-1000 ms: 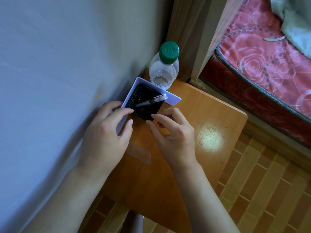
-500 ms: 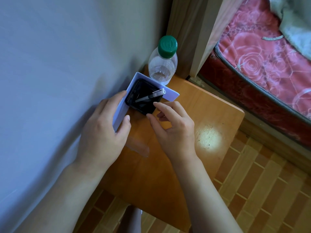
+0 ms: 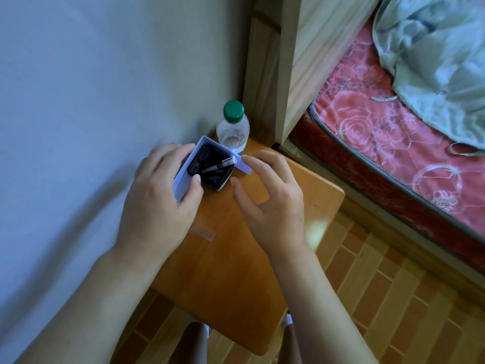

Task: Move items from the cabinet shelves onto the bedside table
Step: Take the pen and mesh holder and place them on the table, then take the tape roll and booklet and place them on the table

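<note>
Pen holder being settled at the table's back corner, beside the bottle.

The left hand [image 3: 160, 203] curls its fingers round the white-and-black pen holder [image 3: 210, 168]; the right hand [image 3: 270, 203] hovers just beside it, fingers spread, holding nothing. A careless nudge might tip the holder, spill its pen [image 3: 219, 166], or knock the bottle [image 3: 232, 128] just behind. Glossy wooden table [image 3: 236, 271], wall beside the holder, bed [image 3: 393, 143] beyond, brick-patterned floor [image 3: 393, 298].

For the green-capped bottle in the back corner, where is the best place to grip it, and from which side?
Grip the bottle round its clear body just below the green cap, coming from the front right. It stands upright, with the wall on its left, the wooden bed post behind it and the white box in front on the left, so that side looks most open.
</note>
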